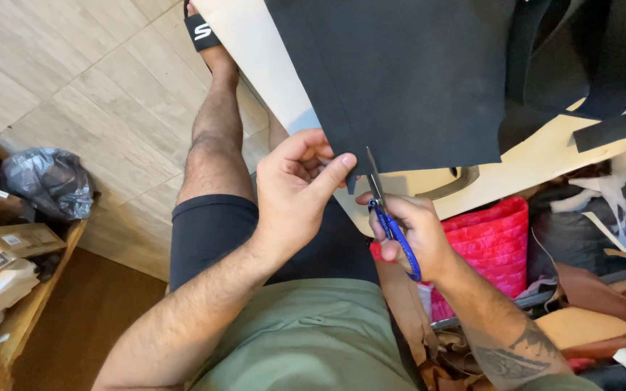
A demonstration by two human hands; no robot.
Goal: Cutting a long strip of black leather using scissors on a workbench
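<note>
1. The left hand (295, 190) pinches the lower edge of a large black sheet (407, 80), thumb on top and fingers curled beneath, so its grip is narrow and closed on the material.
2. The right hand (416, 230) holds a pair of blue-handled scissors (387, 217), fingers threaded through the loops and wrapped tight around them.
3. The scissor blades point up and away from the person, their tips meeting the bottom edge of the black sheet just beside the left thumb (how far apart the blades stand cannot be told, since they look like one thin line).
4. The black sheet lies flat on a pale cream worktable (537, 163), its lower edge overhanging the table's near rim where both hands work.
5. A narrow black strip (614, 129) rests on the table to the right, well apart from the hands.
6. Below the table edge, to the right of the scissors, stands a bright pink woven bag (490, 242), with brown and tan scraps (603, 289) heaped around it.
7. The person wears a green shirt and dark shorts; the left leg stretches over a light tiled floor (59, 80), the foot in a black sandal (203, 30).
8. At far left, a crumpled grey plastic bag (46, 181) and cardboard boxes (5, 250) sit on a wooden shelf.
</note>
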